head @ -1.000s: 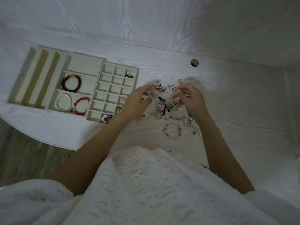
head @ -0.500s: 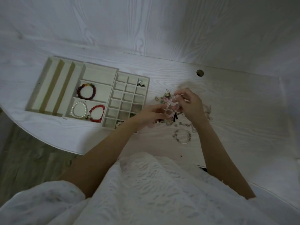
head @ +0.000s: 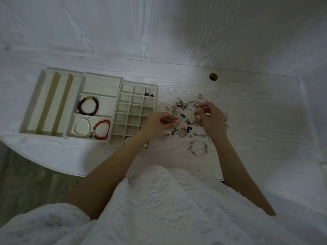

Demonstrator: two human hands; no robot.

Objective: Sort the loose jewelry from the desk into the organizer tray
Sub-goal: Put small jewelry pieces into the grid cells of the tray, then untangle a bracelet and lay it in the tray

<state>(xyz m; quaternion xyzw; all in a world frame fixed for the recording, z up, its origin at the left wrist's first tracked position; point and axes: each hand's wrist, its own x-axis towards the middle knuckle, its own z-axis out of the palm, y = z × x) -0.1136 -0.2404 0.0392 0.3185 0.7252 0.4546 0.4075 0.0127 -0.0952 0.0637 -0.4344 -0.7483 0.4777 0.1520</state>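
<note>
Right of the cream compartmented organizer tray (head: 138,114), we are drawing our left hand (head: 160,123) back into the tangled loose jewelry (head: 184,119) on the white desk (head: 256,112); both hands, right (head: 210,119) included, are pinching small pieces, so sorting is continuing.

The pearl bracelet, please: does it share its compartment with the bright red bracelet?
Yes, the pearl bracelet lies beside the red bracelet in one tray compartment.

The desk (head: 247,106) has pale matt wood grain. The organizer tray (head: 118,96) looks matt cream. On it, a glossy pearl bracelet (head: 81,127).
</note>
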